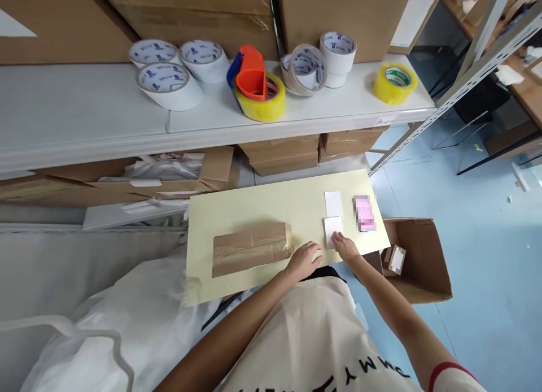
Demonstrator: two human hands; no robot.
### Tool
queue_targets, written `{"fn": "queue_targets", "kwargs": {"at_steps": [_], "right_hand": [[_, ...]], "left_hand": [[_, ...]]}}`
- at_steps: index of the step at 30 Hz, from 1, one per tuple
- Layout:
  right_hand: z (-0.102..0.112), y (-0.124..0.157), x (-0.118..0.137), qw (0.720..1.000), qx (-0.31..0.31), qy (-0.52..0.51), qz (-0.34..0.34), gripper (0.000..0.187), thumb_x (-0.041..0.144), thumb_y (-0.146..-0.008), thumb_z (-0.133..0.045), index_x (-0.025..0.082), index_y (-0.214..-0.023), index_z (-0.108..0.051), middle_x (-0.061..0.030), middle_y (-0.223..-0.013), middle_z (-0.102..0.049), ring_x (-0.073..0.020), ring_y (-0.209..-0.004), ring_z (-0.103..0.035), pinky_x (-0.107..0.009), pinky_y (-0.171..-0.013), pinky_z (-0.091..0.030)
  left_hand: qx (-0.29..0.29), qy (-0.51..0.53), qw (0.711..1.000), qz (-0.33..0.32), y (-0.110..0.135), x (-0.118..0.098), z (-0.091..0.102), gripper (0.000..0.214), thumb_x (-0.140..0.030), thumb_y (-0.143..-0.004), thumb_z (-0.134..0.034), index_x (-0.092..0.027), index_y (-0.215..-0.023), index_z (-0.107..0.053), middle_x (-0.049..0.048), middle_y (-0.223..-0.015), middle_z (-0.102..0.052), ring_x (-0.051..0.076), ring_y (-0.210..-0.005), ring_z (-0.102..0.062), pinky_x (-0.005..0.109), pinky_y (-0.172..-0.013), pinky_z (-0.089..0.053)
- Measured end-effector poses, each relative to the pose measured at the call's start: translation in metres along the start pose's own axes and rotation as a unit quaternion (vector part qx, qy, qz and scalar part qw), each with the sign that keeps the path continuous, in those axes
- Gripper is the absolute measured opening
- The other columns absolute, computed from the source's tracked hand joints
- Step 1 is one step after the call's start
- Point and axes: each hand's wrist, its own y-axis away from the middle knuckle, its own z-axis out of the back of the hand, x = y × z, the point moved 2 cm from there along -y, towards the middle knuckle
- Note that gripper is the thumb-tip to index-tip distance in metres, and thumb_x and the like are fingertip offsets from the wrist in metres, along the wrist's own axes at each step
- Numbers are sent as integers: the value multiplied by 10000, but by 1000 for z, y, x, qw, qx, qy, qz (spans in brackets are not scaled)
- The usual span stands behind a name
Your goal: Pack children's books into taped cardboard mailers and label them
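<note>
Your shirt: pale, with dark lettering (366, 365), nearest the camera; white plastic sheeting (139, 301) bulges to your left.
Left hand (302, 262): palm down at the table's near edge, fingers loosely bent and thumb apart, holding nothing, just right of the brown cardboard piece.
Right hand (345, 248): fingertips on the lower white card; you cannot tell from here whether they pinch it or only press.
Table (296, 203): pale yellow top, set between you and the shelving.
Brown cardboard piece (249, 248): flat on the table's left half, shiny tape at its right end.
Lower white card (331, 225): on the table's right half, partly under your right fingers.
Upper white card (333, 204): directly beyond the lower one, their edges meeting or nearly so.
Pink item (364, 214): right of both cards, its surface blurred into blocks.
Floor carton (429, 262): open, right of the table, with a small labelled box (397, 260) inside.
Shelf (84, 104): beyond the table, carrying white tape rolls (180, 95), an orange dispenser (253, 78) on a yellow roll (273, 109), and another yellow roll (384, 92) near its right end.
Large cardboard boxes (195, 19): behind the rolls.
</note>
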Motion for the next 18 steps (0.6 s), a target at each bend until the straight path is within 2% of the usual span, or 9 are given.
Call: {"fn": "queue_targets", "kwargs": {"at_steps": [2,5,7,9,12,15,18], "right_hand": [[6,3,-3,1000,13,-9,16,411,16,-890,-442,194,-1219,-612,-134,-1246,-663,-218,-1111,-647,-305,-890,-524],[14,6,-10,1000,19,-21,13,292,70,-927,-454,187,-1074,-677,-108,-997,-745,-199,-889,-708,-275,-780,-509],[20,6,-14,999,15,-28,3,225,163,-960,-472,183,-998,-693,-102,-926,-751,-207,-846,-711,-263,-697,-485],[25,5,-18,999,5,-37,-3,238,287,-983,-482,190,-943,-696,-97,-914,-750,-209,-834,-710,-251,-644,-454],[31,4,-22,994,-50,-101,6,290,392,-987,-479,213,-924,-699,-85,-905,-750,-196,-798,-704,-243,-611,-421],[33,6,-29,977,-128,-168,10,281,352,-995,-459,234,-942,-709,-70,-857,-752,-187,-719,-687,-252,-573,-399],[31,8,-35,972,-171,-161,9,249,310,-976,-494,219,-882,-706,-67,-781,-734,-185,-677,-656,-258,-549,-371]], "left_hand": [[7,45,998,41,-12,0,-10,185,-227,-808,-596,-199,-978,-664,80,-1037,-703,202,-894,-670,322,-809,-511],[-1,104,988,115,-27,2,-24,171,-275,-780,-615,-189,-918,-669,85,-1000,-714,203,-824,-674,323,-779,-513],[-23,162,972,167,-34,4,-31,178,-325,-776,-606,-188,-873,-665,85,-965,-720,209,-807,-675,330,-782,-511],[-49,216,953,204,-40,5,-33,202,-373,-789,-576,-194,-836,-655,79,-936,-723,217,-835,-675,333,-800,-507],[-69,252,939,223,-47,8,-33,258,-440,-814,-530,-207,-825,-640,68,-929,-723,226,-901,-674,337,-824,-501],[-73,269,931,236,-52,8,-30,331,-518,-818,-518,-204,-828,-623,79,-942,-718,229,-865,-680,348,-793,-507],[-65,296,919,252,-57,5,-29,440,-616,-810,-500,-189,-806,-609,98,-912,-714,221,-793,-687,332,-704,-514]]}}
